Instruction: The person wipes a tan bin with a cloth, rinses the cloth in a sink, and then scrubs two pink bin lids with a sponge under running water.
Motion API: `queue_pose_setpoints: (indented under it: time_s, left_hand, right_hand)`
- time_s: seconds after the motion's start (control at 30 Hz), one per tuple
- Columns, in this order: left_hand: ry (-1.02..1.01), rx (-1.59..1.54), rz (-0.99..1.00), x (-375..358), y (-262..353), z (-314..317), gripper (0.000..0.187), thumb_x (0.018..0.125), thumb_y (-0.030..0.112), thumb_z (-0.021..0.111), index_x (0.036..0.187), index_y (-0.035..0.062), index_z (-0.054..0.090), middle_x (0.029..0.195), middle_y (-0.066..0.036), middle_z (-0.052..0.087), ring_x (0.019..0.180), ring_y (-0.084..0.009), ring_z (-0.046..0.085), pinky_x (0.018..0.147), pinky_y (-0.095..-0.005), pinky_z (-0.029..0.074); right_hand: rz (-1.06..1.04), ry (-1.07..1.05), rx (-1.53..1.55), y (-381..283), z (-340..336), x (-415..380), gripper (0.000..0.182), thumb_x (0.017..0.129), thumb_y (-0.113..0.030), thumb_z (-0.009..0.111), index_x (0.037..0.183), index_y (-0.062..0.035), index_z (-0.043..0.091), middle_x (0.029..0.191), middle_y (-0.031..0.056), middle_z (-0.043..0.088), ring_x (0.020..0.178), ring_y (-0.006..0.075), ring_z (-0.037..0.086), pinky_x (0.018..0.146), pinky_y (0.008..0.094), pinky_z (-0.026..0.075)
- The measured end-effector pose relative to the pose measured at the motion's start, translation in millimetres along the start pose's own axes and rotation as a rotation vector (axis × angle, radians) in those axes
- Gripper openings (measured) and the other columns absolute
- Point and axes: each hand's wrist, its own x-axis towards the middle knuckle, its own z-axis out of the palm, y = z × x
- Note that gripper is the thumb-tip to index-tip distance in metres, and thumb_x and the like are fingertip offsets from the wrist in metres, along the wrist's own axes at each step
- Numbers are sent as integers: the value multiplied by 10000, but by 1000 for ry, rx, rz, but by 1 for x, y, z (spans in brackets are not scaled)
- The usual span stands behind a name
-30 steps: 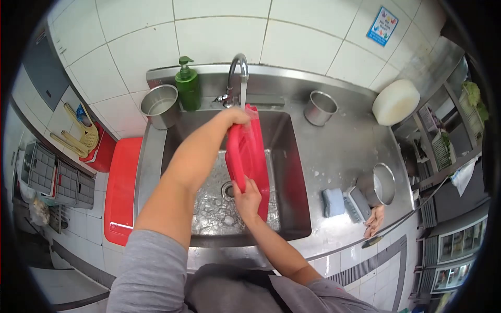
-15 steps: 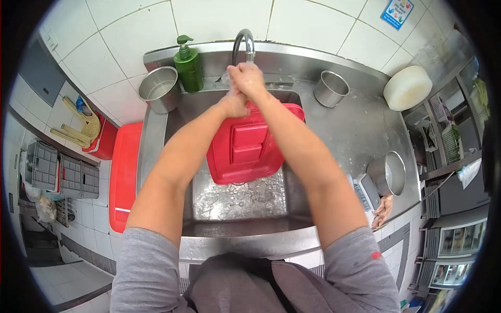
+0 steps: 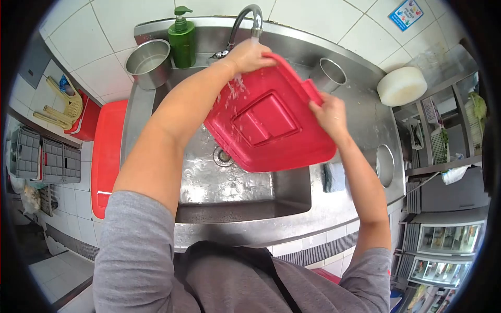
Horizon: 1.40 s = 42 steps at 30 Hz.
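Observation:
A red plastic lid with a raised rectangular panel is tilted over the steel sink. My left hand grips its upper left edge, close under the curved faucet. On the right side of the lid, my right hand is closed round the rim near a tab. Water runs from the faucet onto my left hand, and drops fall across the lid. Below the lid's left edge the sink drain shows.
A green pump bottle and a steel pot stand at the back left. Steel containers and a whitish round block are at the right. A red lid-like surface lies left of the sink.
My hands were together under the faucet and have moved apart onto the lid's edges. The lid has been lifted and turned to the right.

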Motion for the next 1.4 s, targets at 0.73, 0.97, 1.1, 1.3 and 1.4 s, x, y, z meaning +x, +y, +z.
queue_pose_setpoints:
  time_s: [0.73,0.97,1.1,1.3,1.4]
  left_hand:
    - [21,-1102,-1444,-269,-50,117,357,809,329,556,1053,77,490,905,-34,597,731,-144,574,634,-315,447]
    - [-92,-888,-1339,-263,-71,13,205,797,189,563,965,75,531,835,-40,606,708,-152,578,640,-320,449]
    - [-41,-785,-1317,-262,-75,-51,197,786,157,566,958,64,535,806,-37,603,646,-134,572,555,-281,438]
    - [141,-704,-1287,-257,-72,-127,234,772,118,571,984,34,516,775,-57,604,553,-113,550,418,-224,380]
    - [227,-720,-1178,-242,-37,-160,258,766,39,565,1007,13,478,844,-94,598,679,-153,580,582,-261,467]
  right_hand:
    - [823,467,818,21,-20,-164,158,737,-43,602,841,77,605,700,81,606,573,123,558,513,258,450]
    - [959,535,1060,25,45,-198,157,755,-35,587,879,62,593,752,105,617,598,147,579,552,262,472]
    - [859,541,998,25,91,-202,172,773,-73,604,918,16,578,781,83,618,643,125,574,586,251,467]
    - [785,459,666,14,182,-194,174,806,-158,598,886,-13,543,763,71,605,647,118,552,609,271,451]
    - [885,308,655,12,242,-189,194,807,-174,585,897,-9,536,789,75,604,643,136,559,616,283,452]
